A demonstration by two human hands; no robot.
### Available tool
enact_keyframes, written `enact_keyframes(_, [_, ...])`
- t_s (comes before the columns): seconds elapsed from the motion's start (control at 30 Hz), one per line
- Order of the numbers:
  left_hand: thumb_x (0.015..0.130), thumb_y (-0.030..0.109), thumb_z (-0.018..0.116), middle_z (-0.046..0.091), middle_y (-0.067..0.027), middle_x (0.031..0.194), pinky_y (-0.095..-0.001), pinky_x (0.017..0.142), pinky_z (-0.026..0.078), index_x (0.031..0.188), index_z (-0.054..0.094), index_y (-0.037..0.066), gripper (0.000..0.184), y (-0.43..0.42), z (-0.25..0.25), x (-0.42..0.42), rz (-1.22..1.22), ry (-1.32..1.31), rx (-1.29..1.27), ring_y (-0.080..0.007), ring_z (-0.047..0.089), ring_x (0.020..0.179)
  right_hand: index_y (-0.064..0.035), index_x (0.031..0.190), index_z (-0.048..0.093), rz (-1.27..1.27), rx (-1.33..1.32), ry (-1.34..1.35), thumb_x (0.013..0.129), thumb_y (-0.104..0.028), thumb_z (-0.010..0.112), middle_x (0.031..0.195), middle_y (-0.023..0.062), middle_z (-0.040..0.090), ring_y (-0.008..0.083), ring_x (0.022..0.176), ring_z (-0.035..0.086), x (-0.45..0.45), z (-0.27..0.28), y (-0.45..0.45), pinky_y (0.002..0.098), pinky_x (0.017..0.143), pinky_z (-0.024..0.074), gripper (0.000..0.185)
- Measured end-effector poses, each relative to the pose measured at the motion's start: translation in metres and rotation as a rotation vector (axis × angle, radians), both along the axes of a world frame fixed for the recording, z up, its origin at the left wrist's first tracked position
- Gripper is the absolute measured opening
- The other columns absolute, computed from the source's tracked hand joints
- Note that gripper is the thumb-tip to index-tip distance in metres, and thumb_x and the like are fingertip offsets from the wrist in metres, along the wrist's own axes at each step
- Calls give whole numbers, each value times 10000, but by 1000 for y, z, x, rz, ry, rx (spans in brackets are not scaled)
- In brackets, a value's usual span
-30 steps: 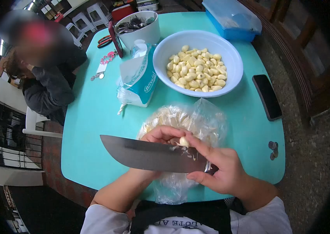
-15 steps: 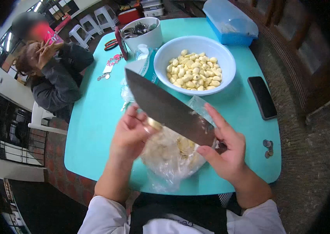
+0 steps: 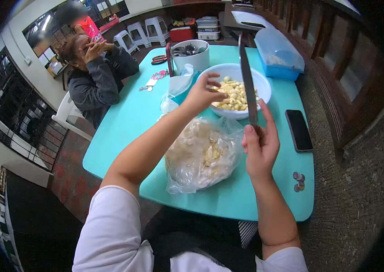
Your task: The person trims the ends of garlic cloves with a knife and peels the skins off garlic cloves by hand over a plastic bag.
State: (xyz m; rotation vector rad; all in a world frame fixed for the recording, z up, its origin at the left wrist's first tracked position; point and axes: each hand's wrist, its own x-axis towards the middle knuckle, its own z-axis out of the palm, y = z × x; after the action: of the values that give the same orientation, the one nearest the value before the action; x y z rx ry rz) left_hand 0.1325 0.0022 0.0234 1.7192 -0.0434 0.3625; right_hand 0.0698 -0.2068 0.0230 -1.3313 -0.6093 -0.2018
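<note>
Over the left rim of the pale blue bowl (image 3: 265, 86), my left hand (image 3: 205, 94) hovers with its fingers apart and nothing visible in them. Peeled garlic cloves (image 3: 235, 96) fill the bottom of the bowl. My right hand (image 3: 262, 145) is closed round the handle of a large knife (image 3: 249, 84), whose blade points up and away, in front of the bowl. Nearer to me lies a clear plastic bag (image 3: 196, 158) with pale garlic and skins inside.
A phone (image 3: 298, 130) and coins (image 3: 299, 181) lie at the right. Beyond are a blue lidded box (image 3: 280, 56), a cutlery tub (image 3: 194, 56), a teal packet (image 3: 182, 86) and red-handled scissors (image 3: 159, 59). A person (image 3: 94, 81) leans on the table's left edge.
My left hand has moved from the knife blade forward to the bowl, and the clove it held no longer shows. The knife has swung upright. The view has tilted up.
</note>
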Motion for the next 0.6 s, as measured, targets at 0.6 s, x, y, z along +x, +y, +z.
enact_keyframes(0.6, [760, 151, 607, 592, -181, 880, -420, 760, 469, 899, 600, 27, 186, -103, -24, -29, -337, -96, 1200, -337, 578, 867, -87, 1263, 469, -356, 139, 172, 809, -327, 662, 582, -25, 519, 30, 471, 462, 72, 9, -62, 174, 385, 314, 549])
